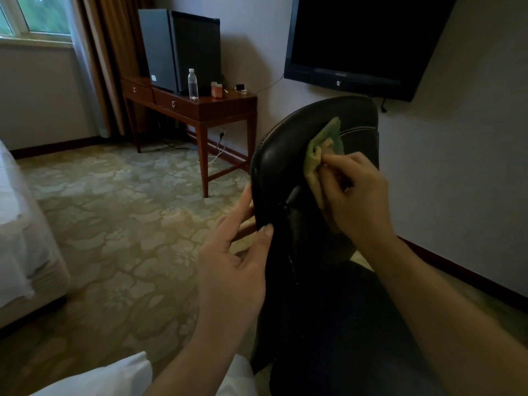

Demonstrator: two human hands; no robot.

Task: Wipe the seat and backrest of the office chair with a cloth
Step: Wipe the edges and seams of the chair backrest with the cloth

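The black leather backrest of the office chair (pixel 281 155) stands near the middle of the view, its curved top edge toward the wall and its dark lower part running down toward the camera. The crumpled green and yellow cloth (pixel 320 150) lies pressed against the upper part of this backrest, just below its top edge. The right hand (pixel 354 195) is closed on the cloth, fingers bunched over its lower folds and holding it flat to the leather. The left hand (pixel 237 252) grips the left edge of the backrest lower down: the thumb rests on the near face while the other fingers wrap behind the rim, so it is clamped on the edge. The seat of the chair cannot be made out in the dark area below the backrest.

Above and to the right of the backrest a black flat television (pixel 363 38) hangs on the pale wall. To the left of the backrest, well apart, stands a reddish wooden desk with drawers (pixel 200 110), bearing a dark boxy mini fridge (pixel 180 50), a clear plastic water bottle (pixel 193 84) and a small pink box (pixel 216 90). A patterned beige carpet (pixel 114 224) spreads left of the backrest, with the corner of a white bed (pixel 20 238) beyond it
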